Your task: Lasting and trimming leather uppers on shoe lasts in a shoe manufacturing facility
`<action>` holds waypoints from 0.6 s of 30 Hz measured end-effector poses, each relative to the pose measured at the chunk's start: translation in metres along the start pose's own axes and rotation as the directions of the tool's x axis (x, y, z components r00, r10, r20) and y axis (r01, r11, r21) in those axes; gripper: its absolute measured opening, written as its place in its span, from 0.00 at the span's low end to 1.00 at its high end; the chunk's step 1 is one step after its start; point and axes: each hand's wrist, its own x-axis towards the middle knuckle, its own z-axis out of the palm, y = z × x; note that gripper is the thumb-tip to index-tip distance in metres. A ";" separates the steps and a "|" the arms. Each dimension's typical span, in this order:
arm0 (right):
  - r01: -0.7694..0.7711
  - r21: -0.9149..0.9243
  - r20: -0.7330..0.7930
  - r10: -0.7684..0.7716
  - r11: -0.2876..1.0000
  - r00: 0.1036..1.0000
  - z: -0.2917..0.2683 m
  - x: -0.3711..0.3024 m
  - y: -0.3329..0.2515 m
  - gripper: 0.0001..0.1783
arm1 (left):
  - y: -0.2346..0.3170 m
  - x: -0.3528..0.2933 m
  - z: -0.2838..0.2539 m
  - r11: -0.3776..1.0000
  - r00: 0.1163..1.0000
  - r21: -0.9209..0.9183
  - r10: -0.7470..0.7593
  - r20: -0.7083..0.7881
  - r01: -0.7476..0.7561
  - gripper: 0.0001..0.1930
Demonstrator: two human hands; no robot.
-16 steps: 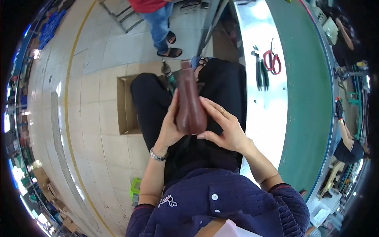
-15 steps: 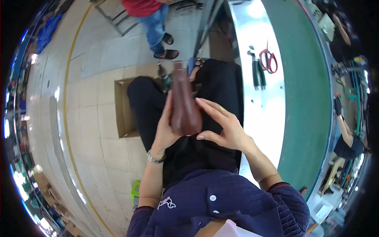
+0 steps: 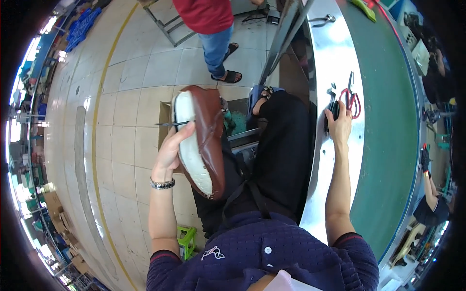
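Observation:
My left hand (image 3: pixel 170 150) grips a brown leather shoe upper (image 3: pixel 211 126), its white bottom (image 3: pixel 191 155) turned to the left and up. A thin dark strip or tool (image 3: pixel 174 123) crosses that bottom near my thumb; I cannot make out its kind. Over on the metal ledge (image 3: pixel 335 169), my right hand (image 3: pixel 341 123) has its fingers closed round the dark-handled pliers (image 3: pixel 332 104), which it partly covers. Red-handled scissors (image 3: pixel 355 102) lie just right of those fingers.
A green belt (image 3: pixel 383 145) runs along the ledge's right side. Farther up the ledge lies a pair of pincers (image 3: pixel 323 20). A cardboard box (image 3: pixel 165 116) stands on the floor beyond my left hand. A person in a red shirt (image 3: pixel 206 17) stands ahead.
The shoe upper has swung left and turned, bringing its white bottom into view. My right hand has left it and reached right to the pliers. The view has shifted slightly.

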 end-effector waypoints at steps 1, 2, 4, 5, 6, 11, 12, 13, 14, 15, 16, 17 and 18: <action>-0.005 -0.009 0.031 0.005 1.000 1.000 -0.002 0.000 -0.003 0.33 | 0.006 0.000 0.005 0.999 1.000 0.054 -0.004 0.030 0.002 0.29; -0.010 -0.025 0.059 0.011 1.000 0.998 -0.004 0.002 -0.003 0.34 | 0.014 0.000 0.017 0.995 0.999 0.096 -0.005 0.045 0.001 0.31; -0.144 0.154 0.230 0.106 0.978 0.967 -0.016 0.005 0.001 0.30 | 0.018 0.011 0.028 0.983 0.996 0.173 -0.065 0.056 0.054 0.34; -0.254 0.346 0.350 0.126 0.903 0.928 -0.022 0.004 0.005 0.29 | 0.021 0.018 0.030 0.970 0.991 0.232 -0.095 0.099 0.069 0.37; -0.374 0.502 0.469 0.118 0.780 0.875 -0.029 -0.001 0.010 0.28 | 0.022 0.024 0.035 0.972 0.991 0.225 -0.089 0.096 0.066 0.37; -0.523 0.703 0.638 -0.104 0.482 0.763 -0.093 -0.050 -0.082 0.35 | 0.012 0.048 0.043 0.968 0.991 0.250 -0.011 0.132 -0.023 0.42; -0.542 0.686 0.684 -0.174 0.486 0.708 -0.105 -0.053 -0.104 0.39 | 0.010 0.050 0.038 0.965 0.991 0.262 -0.012 0.136 -0.024 0.43; -0.583 0.661 0.724 -0.199 0.472 0.660 -0.112 -0.054 -0.122 0.41 | 0.012 0.050 0.037 0.966 0.990 0.258 -0.017 0.143 -0.020 0.43; -0.624 0.633 0.761 -0.222 0.459 0.609 -0.118 -0.055 -0.139 0.43 | 0.018 0.047 0.037 0.934 0.980 0.344 0.030 0.197 -0.098 0.42; -0.645 0.611 0.789 -0.285 0.459 0.545 -0.122 -0.052 -0.156 0.44 | 0.023 0.046 0.035 0.889 0.964 0.421 0.072 0.255 -0.178 0.42; -0.647 0.595 0.804 -0.362 0.477 0.472 -0.123 -0.050 -0.169 0.43 | 0.027 0.045 0.028 0.894 0.964 0.413 0.072 0.257 -0.177 0.42; -0.665 0.563 0.825 -0.385 0.491 0.414 -0.126 -0.046 -0.182 0.43 | 0.030 0.046 0.021 0.941 0.965 0.291 0.101 0.241 -0.172 0.39; -0.680 0.530 0.842 -0.407 0.506 0.354 -0.127 -0.043 -0.195 0.43 | 0.033 0.048 0.016 0.972 0.967 0.164 0.128 0.221 -0.166 0.37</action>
